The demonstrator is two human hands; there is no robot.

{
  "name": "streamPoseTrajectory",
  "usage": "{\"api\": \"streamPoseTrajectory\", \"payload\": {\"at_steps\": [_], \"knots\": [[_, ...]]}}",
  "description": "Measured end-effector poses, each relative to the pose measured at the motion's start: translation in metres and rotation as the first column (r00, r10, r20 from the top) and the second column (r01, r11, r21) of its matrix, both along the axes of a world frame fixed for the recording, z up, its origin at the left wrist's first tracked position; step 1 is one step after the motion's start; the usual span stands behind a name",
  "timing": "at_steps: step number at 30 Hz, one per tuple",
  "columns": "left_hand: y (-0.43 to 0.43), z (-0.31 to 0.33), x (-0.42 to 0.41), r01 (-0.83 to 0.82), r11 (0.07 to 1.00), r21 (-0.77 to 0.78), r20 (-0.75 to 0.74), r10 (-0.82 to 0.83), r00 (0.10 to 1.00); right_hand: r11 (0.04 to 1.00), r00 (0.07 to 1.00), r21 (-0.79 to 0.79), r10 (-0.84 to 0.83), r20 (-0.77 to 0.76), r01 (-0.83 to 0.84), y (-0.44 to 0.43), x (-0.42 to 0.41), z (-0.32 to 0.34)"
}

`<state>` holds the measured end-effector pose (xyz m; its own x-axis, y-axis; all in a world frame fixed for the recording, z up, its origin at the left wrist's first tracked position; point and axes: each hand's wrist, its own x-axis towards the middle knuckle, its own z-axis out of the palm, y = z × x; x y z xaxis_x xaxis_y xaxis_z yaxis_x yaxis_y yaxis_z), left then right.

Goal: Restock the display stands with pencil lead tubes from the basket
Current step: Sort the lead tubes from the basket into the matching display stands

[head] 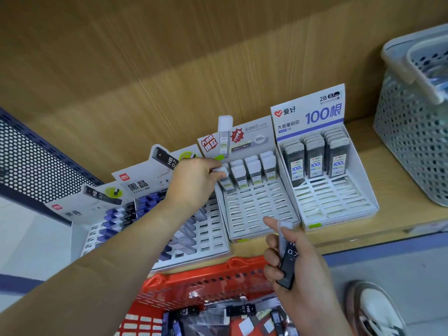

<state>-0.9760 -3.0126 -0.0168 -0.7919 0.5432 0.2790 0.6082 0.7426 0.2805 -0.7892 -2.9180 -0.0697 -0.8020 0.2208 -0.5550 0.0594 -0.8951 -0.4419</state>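
My left hand [194,180] reaches to the back left slot of the middle white display stand [257,214] and pinches the white cap of a lead tube [221,170] there. My right hand [291,267] hovers above the red basket [201,287] and grips a black lead tube marked 0.7 [287,260] upright. Several loose tubes [240,311] lie in the basket. The right stand [339,202] holds three rows of dark tubes at its back. The left stands [135,214] hold blue and black tubes.
A grey perforated basket [412,141] stands on the wooden shelf at the right. A dark perforated metal panel [36,161] is at the left. A shoe [373,309] shows on the floor at the lower right. The wooden back wall rises behind the stands.
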Motion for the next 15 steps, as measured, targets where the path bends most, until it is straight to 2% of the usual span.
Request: {"api": "streamPoseTrajectory", "payload": {"at_steps": [2, 4, 6, 10, 15], "knots": [[-0.001, 0.002, 0.000, 0.026, 0.994, -0.103, -0.013, -0.028, 1.000, 1.000, 1.000, 0.001, 0.003, -0.001, -0.003, 0.000, 0.000, 0.000], [0.002, 0.004, 0.003, 0.069, 0.957, -0.283, -0.042, -0.085, 0.996, 1.000, 1.000, 0.013, 0.009, -0.006, -0.009, 0.000, 0.000, 0.001], [0.006, 0.005, 0.005, 0.083, 0.934, -0.348, -0.054, -0.108, 0.993, 1.000, 1.000, 0.024, 0.019, -0.009, -0.019, -0.001, 0.001, 0.001], [0.010, -0.001, -0.002, 0.012, 0.973, -0.228, 0.025, -0.007, 1.000, 0.999, 0.999, 0.021, 0.048, -0.016, -0.048, -0.002, 0.001, 0.002], [0.013, -0.007, -0.004, 0.008, 0.995, -0.094, -0.049, -0.012, 0.999, 0.999, 0.999, 0.012, 0.034, -0.009, -0.034, -0.002, 0.001, -0.001]]}}
